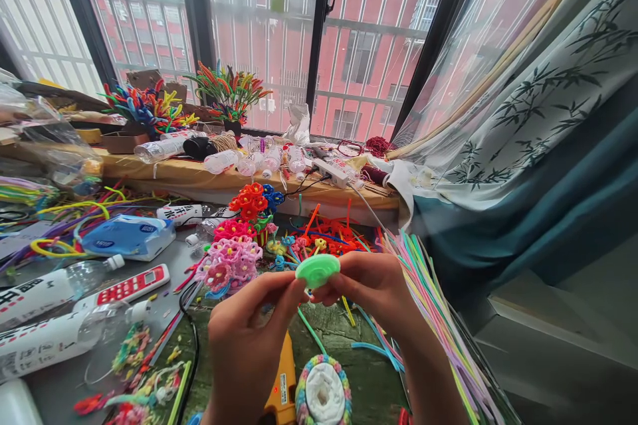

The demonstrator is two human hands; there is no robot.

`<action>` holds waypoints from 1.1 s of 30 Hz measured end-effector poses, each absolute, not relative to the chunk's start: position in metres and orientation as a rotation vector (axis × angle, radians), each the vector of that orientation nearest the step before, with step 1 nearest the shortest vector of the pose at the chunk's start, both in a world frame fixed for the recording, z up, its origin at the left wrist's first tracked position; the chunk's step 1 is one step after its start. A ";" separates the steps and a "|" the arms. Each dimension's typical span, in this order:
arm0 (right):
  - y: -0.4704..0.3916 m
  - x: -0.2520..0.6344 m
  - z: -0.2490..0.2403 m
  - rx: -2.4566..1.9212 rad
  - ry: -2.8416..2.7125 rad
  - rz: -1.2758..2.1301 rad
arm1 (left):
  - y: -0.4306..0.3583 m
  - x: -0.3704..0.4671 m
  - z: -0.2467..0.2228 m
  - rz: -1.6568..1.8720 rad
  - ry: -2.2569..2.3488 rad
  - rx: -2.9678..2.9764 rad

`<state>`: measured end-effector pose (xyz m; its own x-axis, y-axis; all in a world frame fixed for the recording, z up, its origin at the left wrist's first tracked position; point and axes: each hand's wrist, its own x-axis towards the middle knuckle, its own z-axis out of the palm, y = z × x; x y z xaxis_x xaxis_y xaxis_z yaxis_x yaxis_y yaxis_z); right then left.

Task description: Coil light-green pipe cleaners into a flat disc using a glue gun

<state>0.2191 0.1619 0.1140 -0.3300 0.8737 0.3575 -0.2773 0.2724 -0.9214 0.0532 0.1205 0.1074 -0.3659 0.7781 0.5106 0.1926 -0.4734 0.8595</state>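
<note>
green disc (318, 270), edge-held by left fingers (293, 293) and right fingers (349, 287), seemingly clears flowers (233, 257).

Clear plastic bottles with white labels (42, 344) lie toward the left edge of a cluttered gray-and-green tabletop (335, 320), beside a red-and-white keypad device (127, 286); loose red fuzzy stems (351, 238) crowd the far edge, and long pastel fuzzy stems (438, 312) line the right edge.

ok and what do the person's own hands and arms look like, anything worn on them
Both the left hand and the right hand are bare, with no gloves, rings or bracelets that I can see. The left forearm and right forearm look slim and uncovered, with no sleeve, watch or clear marking before the picture's edge.
</note>
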 end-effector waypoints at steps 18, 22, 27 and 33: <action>0.161 0.242 0.129 -0.834 -1.296 1.422 | 0.158 0.041 0.145 1.178 1.091 1.739; 0.162 0.243 0.132 -0.831 -1.233 1.476 | 0.169 0.044 0.149 1.172 1.046 1.764; 0.165 0.245 0.129 -0.845 -1.204 1.547 | 0.178 0.044 0.150 1.153 1.044 1.891; 0.170 0.245 0.125 -0.880 -1.191 1.584 | 0.185 0.041 0.147 1.166 1.005 2.020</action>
